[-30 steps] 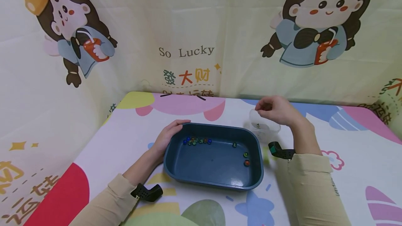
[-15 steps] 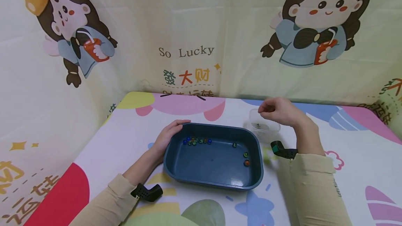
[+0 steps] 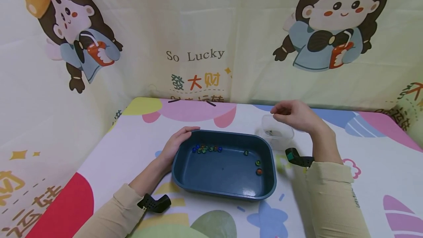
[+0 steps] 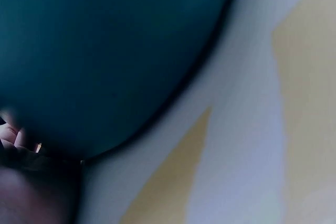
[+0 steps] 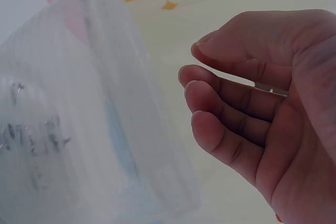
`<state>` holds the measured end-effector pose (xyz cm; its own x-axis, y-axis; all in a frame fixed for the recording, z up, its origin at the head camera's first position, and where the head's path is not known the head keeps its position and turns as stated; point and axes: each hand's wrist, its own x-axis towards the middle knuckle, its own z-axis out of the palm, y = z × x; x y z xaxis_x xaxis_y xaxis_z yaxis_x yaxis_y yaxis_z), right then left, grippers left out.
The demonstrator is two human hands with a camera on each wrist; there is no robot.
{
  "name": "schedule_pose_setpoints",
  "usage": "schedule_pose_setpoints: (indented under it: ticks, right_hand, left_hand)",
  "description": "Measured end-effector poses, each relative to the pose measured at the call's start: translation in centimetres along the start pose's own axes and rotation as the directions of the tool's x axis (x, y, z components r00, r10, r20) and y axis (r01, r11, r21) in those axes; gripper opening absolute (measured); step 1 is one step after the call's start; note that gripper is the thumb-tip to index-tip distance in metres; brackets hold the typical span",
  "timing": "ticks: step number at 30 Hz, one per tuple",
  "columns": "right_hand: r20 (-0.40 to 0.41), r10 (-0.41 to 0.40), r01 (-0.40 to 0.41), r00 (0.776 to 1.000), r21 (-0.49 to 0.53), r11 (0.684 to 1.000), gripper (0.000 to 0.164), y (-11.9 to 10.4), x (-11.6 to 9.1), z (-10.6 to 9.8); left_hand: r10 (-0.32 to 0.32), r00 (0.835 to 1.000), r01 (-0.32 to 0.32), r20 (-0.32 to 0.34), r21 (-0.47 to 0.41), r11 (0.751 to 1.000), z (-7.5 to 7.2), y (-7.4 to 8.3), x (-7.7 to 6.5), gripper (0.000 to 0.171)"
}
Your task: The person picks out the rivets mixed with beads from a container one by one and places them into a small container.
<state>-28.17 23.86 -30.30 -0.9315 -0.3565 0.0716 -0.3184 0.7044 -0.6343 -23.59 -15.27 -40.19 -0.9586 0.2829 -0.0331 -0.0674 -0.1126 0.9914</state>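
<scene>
My left hand (image 3: 175,145) rests along the left side and far corner of a dark blue rectangular tub (image 3: 231,194), fingers straight against its rim. Inside the tub, several blue, green and orange glass marbles (image 3: 211,149) lie by the far wall, with a few more (image 3: 258,163) near the right end. Behind its right corner stands a small clear plastic box (image 3: 282,142), with small dark-green bits showing inside. Over this box hovers my right hand (image 3: 294,116); in the right wrist view its loosely bent fingers (image 5: 210,129) and thumb are apart, nothing between them.
A white tablecloth with coloured shapes (image 3: 125,157) covers the table. Behind the table hangs a cream printed backdrop (image 3: 198,17) that also runs along the left. Black camera mounts (image 3: 154,203) sit on both wrists.
My right hand has shifted slightly right over the clear box, and its thumb and fingertips have parted. The dark bits in the box look a little wider. My left hand and the tub stay put.
</scene>
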Motion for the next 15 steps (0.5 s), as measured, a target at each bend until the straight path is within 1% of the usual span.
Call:
schedule_pose_setpoints:
  ticks: [7,10,15]
  right_hand:
    - [-0.072,-0.002,0.003,0.997,0.022,1.0,0.028,-1.0,-0.4,-0.5]
    - [-0.095,-0.02,0.025,0.995,0.042,0.999,0.03,-1.2,-0.4,-0.5]
    - [-0.091,-0.05,0.056,0.995,0.065,0.996,0.035,-1.6,0.0,-0.3]
  left_hand:
    - [0.006,1.0,-0.006,0.019,-0.015,1.0,0.0,0.0,0.0,0.044]
    - [0.012,0.999,-0.011,0.038,-0.047,0.999,-0.2,-0.1,-0.2,0.045]
    - [0.038,0.997,-0.029,0.072,-0.129,0.991,-0.5,-0.1,-0.6,0.048]
